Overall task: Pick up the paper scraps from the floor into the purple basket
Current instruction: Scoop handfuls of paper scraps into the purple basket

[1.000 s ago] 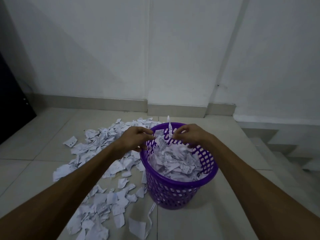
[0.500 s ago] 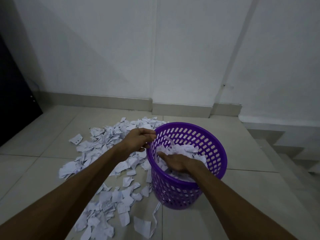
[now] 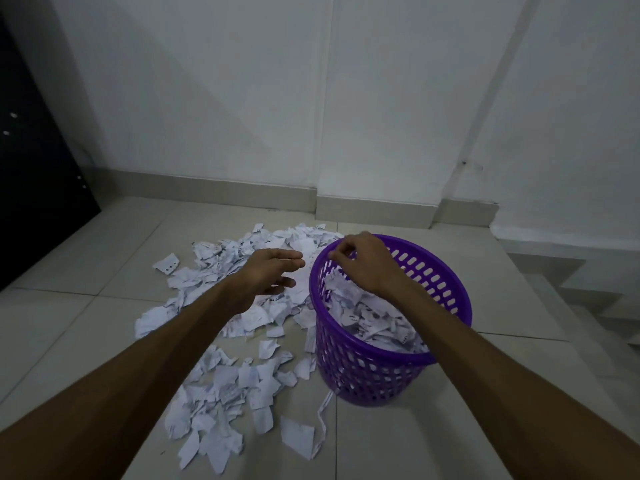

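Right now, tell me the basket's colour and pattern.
Purple basket, walls perforated with rows of oval holes; head view.

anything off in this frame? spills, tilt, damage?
The purple basket leans slightly, though the wide-angle lens may cause that. Paper scraps still litter the floor to its left. A long strip trails by the basket's base. No visible damage.

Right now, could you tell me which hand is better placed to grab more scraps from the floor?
Left: the left hand hovers open over the floor scraps, while the right hand is at the purple basket rim.
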The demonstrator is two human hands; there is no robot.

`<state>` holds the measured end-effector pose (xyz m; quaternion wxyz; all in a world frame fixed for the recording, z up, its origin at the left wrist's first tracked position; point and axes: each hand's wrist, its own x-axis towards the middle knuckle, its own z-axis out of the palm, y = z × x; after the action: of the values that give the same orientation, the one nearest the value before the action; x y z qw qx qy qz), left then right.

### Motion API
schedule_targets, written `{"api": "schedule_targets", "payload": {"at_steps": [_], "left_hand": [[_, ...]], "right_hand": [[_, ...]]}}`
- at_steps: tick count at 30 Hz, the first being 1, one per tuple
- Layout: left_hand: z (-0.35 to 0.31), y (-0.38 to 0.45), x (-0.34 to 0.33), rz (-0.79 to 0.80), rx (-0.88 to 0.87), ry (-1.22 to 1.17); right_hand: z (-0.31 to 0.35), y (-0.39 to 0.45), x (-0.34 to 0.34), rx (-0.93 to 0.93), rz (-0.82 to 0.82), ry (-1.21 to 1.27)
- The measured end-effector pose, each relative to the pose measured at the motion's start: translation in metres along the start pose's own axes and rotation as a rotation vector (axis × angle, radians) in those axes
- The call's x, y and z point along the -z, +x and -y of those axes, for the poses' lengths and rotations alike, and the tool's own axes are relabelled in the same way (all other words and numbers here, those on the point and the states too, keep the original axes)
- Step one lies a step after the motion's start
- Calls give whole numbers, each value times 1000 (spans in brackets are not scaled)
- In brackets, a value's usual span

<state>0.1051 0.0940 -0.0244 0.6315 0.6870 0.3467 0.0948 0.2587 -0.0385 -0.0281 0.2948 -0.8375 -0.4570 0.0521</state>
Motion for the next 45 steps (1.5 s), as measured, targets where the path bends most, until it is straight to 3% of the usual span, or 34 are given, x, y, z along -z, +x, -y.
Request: {"api": "schedule_targets", "payload": {"at_steps": [6,9,12,16,18,21,24,36,40,45], "left_hand": [[29,-23,34,-71,25,-72],[62,-39,52,-137,59,-132],[109,-52,65,-207,44,-63],[189,-64,79,-195,32,254],[215,-68,83,-268,-31,379],[236,-70,85,-410,-157,485],[254,-67,85,-472,-61,526],[277,-51,73,-437,28,411],[281,-44,57,-344,-25,418],[273,-38,35,-325,-113,346]], "right_hand": [[88,8,-30,141,-55,347],[120,-7,-68,135,6,470],[112,-36,-121,51,112,524],[55,-91,-183,-88,269,326],[23,-121,-199,-135,320,182],[-15,-155,-212,-140,313,30],[-34,-173,-220,-80,287,-63],[-11,-148,-258,-156,151,117],[1,-134,-273,-195,155,104],[9,-125,-285,-55,233,280]]}}
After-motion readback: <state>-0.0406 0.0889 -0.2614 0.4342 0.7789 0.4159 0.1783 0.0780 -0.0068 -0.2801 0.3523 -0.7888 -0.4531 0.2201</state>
